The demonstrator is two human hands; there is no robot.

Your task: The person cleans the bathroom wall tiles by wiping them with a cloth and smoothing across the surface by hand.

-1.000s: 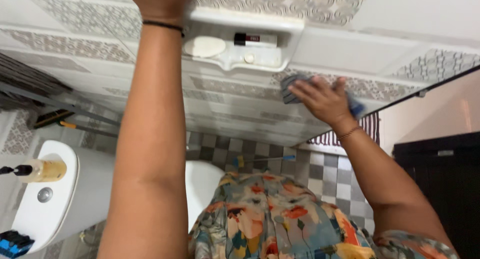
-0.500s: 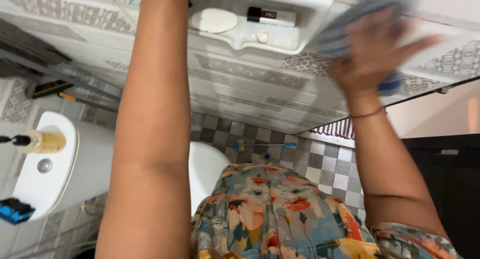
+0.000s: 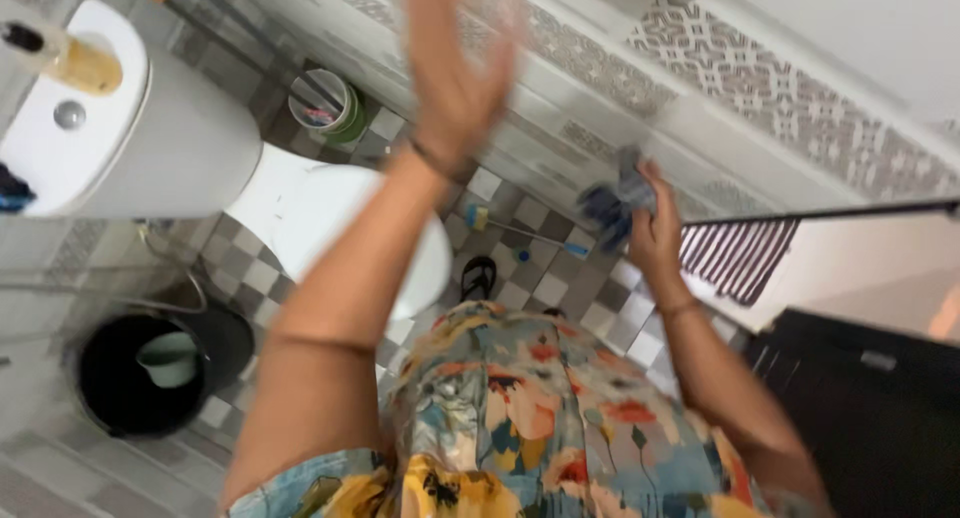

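Crumpled dark blue cleaning cloth (image 3: 612,206) sits bunched in the right hand's (image 3: 655,233) clenched fingers, at about ten o'clock from its wrist; the left hand (image 3: 455,73), at ten o'clock, is open, flat and empty, beside the patterned tiled wall (image 3: 740,73).

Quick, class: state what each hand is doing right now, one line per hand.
Left hand: open, fingers spread, holding nothing.
Right hand: closed on a blue-grey cloth.

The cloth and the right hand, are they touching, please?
Touching: the head view shows the right hand with its fingers closed around the dark blue cloth.
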